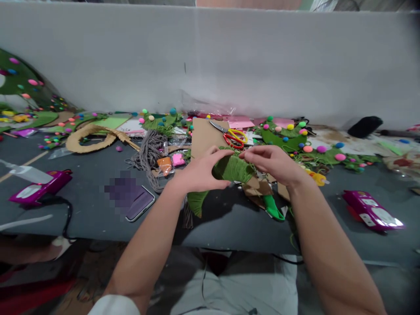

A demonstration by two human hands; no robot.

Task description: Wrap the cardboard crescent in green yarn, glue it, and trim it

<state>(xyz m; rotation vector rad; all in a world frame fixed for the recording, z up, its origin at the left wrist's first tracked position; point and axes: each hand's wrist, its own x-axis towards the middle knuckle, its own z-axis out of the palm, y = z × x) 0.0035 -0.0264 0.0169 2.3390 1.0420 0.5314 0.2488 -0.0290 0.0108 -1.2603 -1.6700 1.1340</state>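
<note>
A curved cardboard form wrapped in green yarn (233, 169) is in the middle, over the near part of the table. My left hand (201, 171) curls round its left side, thumb and fingers on either side of the wrapped part. Close by on the right, my right hand (272, 161) is closed in a pinch at the form's upper edge. What lies between those fingertips is too small to make out. Bare brown cardboard (259, 187) shows at the form's lower right, beside a bright green piece (273, 208). Below my left hand, a green wrapped tip (197, 203) points downward.
Scissors with red and yellow handles (234, 136) lie behind my hands on a cardboard sheet (201, 133). Grey yarn (149, 153), a phone (141, 204) and a cardboard ring (72, 141) are leftward. Purple devices (41, 188) sit at both sides. A white partition (131, 57) stands behind.
</note>
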